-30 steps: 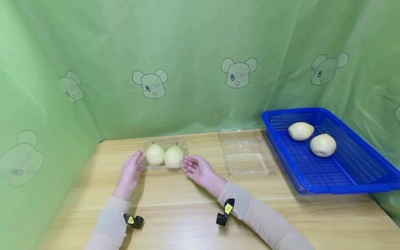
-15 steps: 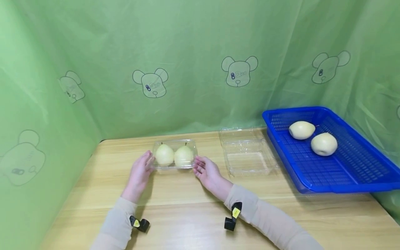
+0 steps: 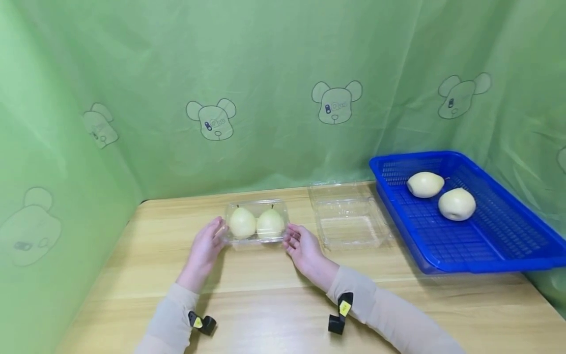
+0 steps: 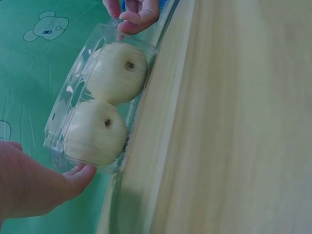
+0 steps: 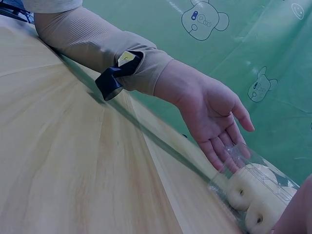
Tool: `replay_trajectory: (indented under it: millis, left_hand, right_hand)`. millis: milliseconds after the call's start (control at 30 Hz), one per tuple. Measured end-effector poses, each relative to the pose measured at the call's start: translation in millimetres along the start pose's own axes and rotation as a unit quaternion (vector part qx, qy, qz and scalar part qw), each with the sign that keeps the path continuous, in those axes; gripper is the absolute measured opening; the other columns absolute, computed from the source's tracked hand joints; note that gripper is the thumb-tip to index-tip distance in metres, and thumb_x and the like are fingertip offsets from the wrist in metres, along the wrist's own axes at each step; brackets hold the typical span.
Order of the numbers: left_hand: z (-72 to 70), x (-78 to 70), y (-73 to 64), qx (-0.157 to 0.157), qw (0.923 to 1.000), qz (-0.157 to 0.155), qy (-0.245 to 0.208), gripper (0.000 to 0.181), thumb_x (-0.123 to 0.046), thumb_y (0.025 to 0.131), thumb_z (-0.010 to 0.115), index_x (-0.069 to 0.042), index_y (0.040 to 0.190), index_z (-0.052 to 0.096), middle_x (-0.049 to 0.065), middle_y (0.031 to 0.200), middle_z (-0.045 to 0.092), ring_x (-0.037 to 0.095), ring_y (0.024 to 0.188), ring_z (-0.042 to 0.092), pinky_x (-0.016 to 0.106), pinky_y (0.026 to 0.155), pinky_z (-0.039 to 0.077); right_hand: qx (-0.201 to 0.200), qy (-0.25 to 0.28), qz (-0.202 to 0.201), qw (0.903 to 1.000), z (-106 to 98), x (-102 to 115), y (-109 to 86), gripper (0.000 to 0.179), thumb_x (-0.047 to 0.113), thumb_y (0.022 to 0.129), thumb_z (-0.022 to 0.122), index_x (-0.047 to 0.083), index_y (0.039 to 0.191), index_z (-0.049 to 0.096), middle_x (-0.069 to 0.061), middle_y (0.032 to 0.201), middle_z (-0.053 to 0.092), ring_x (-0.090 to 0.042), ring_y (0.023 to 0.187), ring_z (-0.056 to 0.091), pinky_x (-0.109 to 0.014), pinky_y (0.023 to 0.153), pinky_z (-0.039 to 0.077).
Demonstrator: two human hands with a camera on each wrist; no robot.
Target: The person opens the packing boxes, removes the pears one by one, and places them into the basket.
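Two pale yellow pears (image 3: pixel 242 223) lie side by side in a clear plastic clamshell box (image 3: pixel 257 241), which looks closed. My left hand (image 3: pixel 205 248) touches the box's left end; in the left wrist view its straight fingers (image 4: pixel 80 178) rest against that end, with the thumb apart. At the opposite end, my right hand (image 3: pixel 307 250) has its fingertips on the plastic. The right wrist view shows its palm turned up, the fingers nearly straight and the thumb raised off the box. Whether the box is lifted slightly cannot be made out.
Right of the hands stands a second clear clamshell box (image 3: pixel 349 231) with its lid up. Beside it, a blue plastic basket (image 3: pixel 424 246) holds two more pears (image 3: pixel 457 204). A green curtain (image 3: pixel 274 162) hangs behind the wooden table (image 3: pixel 265 314).
Both hands have moved to the right together, carrying or sliding the box of pears between them. The second box and the basket have stayed in place.
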State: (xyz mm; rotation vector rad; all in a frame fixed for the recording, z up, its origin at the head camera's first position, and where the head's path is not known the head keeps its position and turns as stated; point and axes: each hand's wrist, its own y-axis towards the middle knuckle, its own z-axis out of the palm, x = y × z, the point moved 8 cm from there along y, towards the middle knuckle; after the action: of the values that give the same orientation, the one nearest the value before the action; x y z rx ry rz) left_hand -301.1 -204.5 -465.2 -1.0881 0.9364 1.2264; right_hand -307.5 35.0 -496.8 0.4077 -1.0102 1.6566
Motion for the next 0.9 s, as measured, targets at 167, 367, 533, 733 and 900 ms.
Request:
replay_trajectory:
  millis: [167,367,533,733,900]
  left_hand:
    - [7.7,-1.3,0.5,-0.001,1.0,0.0,-0.005,0.058,-0.027,0.105,0.035,0.001,0.153,0.018,0.017,0.162,0.021,0.034,0.148,0.027,0.047,0.122,0.025]
    - [10.0,-1.7,-0.9,-0.004,1.0,-0.003,0.003,0.057,-0.025,0.105,0.035,0.002,0.153,0.019,0.018,0.161,0.02,0.035,0.147,0.027,0.047,0.123,0.024]
    - [6.1,-4.4,-1.3,-0.014,0.9997,-0.009,0.017,0.056,-0.024,0.105,0.035,0.003,0.152,0.021,0.022,0.159,0.024,0.038,0.145,0.031,0.047,0.122,0.026]
    - [3.6,-10.0,1.5,-0.03,0.9994,-0.017,0.009,0.054,-0.02,0.104,0.038,0.005,0.15,0.025,0.025,0.155,0.029,0.039,0.14,0.034,0.045,0.12,0.031]
    - [4.8,-12.4,2.1,-0.031,0.9991,-0.018,0.021,0.053,-0.019,0.103,0.039,0.005,0.149,0.027,0.025,0.155,0.029,0.04,0.139,0.035,0.046,0.12,0.031]
  right_hand:
    - [-0.006,0.002,-0.007,1.0,-5.2,5.2,-1.2,0.031,0.016,0.099,0.048,0.001,0.125,0.051,0.0,0.096,0.052,-0.01,0.084,0.05,-0.021,0.075,0.045]
    - [0.003,0.001,-0.006,1.0,-7.9,3.3,-4.3,0.035,0.018,0.101,0.045,0.002,0.131,0.048,0.0,0.099,0.052,-0.012,0.088,0.05,-0.024,0.082,0.046]
    - [0.005,-0.003,-0.007,1.0,-9.6,-1.5,-8.9,0.042,0.022,0.103,0.038,0.004,0.14,0.042,-0.002,0.102,0.051,-0.014,0.092,0.051,-0.026,0.085,0.047]
    - [0.005,-0.004,-0.012,0.9999,-9.3,-2.8,-14.6,0.044,0.024,0.103,0.037,0.003,0.142,0.036,-0.004,0.107,0.05,-0.014,0.093,0.051,-0.024,0.082,0.047]
    - [0.012,-0.007,-0.013,0.9998,-8.5,-2.4,-18.3,0.042,0.023,0.103,0.036,0.002,0.14,0.037,-0.004,0.106,0.051,-0.015,0.094,0.052,-0.025,0.084,0.047]
